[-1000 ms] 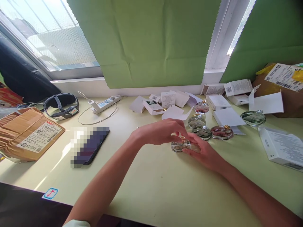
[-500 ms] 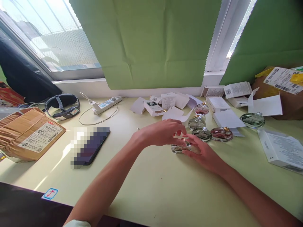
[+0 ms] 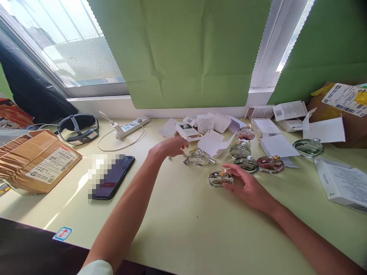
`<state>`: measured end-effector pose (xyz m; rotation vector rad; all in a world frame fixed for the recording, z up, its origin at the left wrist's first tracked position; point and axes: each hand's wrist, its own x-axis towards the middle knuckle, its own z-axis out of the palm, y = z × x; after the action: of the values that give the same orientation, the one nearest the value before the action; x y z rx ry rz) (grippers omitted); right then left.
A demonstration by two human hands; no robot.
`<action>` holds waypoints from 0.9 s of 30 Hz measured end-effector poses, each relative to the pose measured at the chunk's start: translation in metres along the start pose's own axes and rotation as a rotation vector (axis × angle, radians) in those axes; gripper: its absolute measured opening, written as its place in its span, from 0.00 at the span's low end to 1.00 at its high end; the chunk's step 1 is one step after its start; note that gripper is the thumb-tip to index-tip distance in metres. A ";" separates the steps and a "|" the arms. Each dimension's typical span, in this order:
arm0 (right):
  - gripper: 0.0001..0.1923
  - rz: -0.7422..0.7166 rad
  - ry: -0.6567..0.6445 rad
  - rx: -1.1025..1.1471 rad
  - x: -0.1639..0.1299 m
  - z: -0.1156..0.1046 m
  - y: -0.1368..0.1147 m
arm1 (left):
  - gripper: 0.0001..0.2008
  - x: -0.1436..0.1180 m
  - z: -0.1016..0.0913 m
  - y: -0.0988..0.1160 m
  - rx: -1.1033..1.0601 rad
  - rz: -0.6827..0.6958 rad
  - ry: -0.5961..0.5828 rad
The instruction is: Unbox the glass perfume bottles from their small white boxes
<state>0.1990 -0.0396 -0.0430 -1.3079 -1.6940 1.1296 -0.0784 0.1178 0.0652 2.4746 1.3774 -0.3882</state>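
My right hand (image 3: 248, 187) grips the right side of a clear perfume bottle (image 3: 216, 179) with a gold neck, its thumb in front and fingers behind. The bottle stands on the table. My left hand (image 3: 169, 147) hovers further left and back, palm down, fingers loosely bent and apart, with nothing visible in them. Beside it lies another clear bottle (image 3: 198, 158), with small shiny metal pieces (image 3: 211, 160) around it. Behind my right hand stand a dark-green-tinted bottle (image 3: 246, 165), a pink bottle (image 3: 270, 164), a clear bottle (image 3: 239, 150) and a reddish one (image 3: 246, 133).
Opened white cartons (image 3: 213, 141) lie along the back, more boxes (image 3: 265, 126) at the right. A green bottle (image 3: 308, 148) and a white box (image 3: 341, 183) sit far right. Left are a phone (image 3: 114, 179), a brown parcel (image 3: 43, 162), a headset (image 3: 77, 130) and a power strip (image 3: 132, 128).
My left hand has moved away from the bottle's top, left and back, uncovering the gold neck and the clear bottle behind. My right hand stays on its bottle.
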 end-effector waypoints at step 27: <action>0.29 0.011 0.001 -0.015 0.000 0.000 -0.001 | 0.20 0.023 0.019 0.021 -0.064 0.126 0.085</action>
<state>0.1989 -0.0400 -0.0417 -1.3282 -1.7004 1.1243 -0.0507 0.1185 0.0417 2.5346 1.2359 -0.2105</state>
